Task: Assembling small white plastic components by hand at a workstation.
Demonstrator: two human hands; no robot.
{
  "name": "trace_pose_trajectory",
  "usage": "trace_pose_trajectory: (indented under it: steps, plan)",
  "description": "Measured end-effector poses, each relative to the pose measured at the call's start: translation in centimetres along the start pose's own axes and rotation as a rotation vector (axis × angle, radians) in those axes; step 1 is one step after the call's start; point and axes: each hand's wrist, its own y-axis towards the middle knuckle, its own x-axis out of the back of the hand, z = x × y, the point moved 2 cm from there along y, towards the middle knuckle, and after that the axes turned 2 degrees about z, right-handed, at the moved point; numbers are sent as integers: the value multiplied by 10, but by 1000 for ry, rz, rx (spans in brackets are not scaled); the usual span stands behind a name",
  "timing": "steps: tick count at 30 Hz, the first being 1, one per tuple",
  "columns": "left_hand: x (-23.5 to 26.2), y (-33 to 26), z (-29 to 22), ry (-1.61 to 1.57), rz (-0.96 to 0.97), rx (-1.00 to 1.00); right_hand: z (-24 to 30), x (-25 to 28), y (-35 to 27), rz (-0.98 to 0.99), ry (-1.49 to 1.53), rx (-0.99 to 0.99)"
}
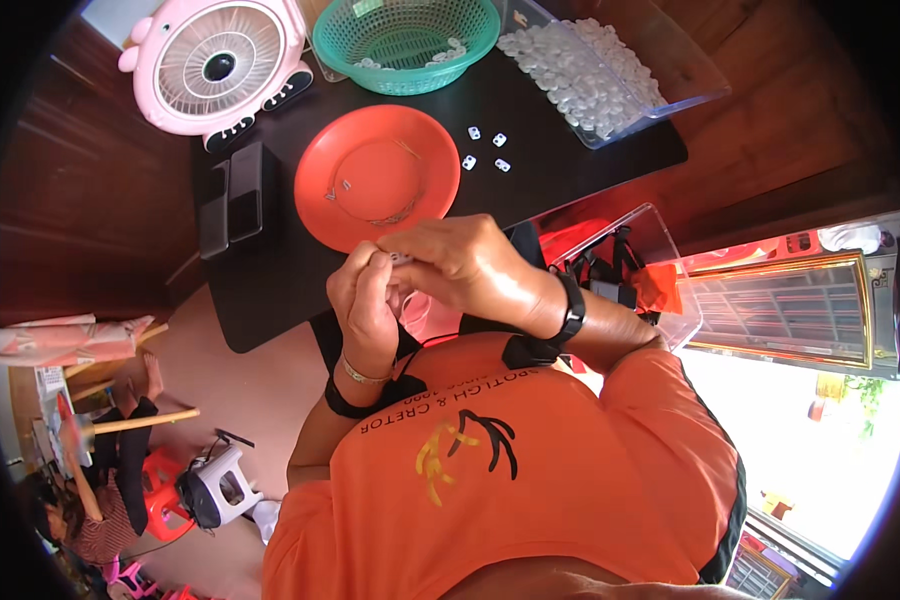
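Note:
My left hand point(362, 305) and my right hand point(462, 262) meet fingertip to fingertip just over the near rim of an orange plastic plate point(315, 180). Both are closed in a pinch on a small whitish piece point(400, 258), mostly covered by the fingers. Thin metal bits point(395, 213) lie in the plate along its inner ring, with a couple of tiny ones near its left side. Right of the plate, several small white pieces with dark holes point(470, 162) lie on the black table point(270, 290).
A green basket point(450, 75) with some white pieces stands behind the plate. A clear bin point(660, 115) full of white pieces is at back right. A pink fan point(218, 68) and a black phone-like object point(245, 195) are left. Another person point(110, 510) sits at far left.

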Motion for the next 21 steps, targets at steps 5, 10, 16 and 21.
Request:
trace_pose_trajectory:
  steps: [5,10,16,21]
  plan:
    - [19,0,-2,-23,-13,-65,-19,106,33,-338,-646,-193]
    - [35,5,6,-127,-46,11,6,158,67,-633,-945,-141]
    - [66,15,12,-39,-205,-33,-35,121,97,-314,-317,290]
    - [88,23,33,-97,-217,1,-141,99,170,36,-790,-231]
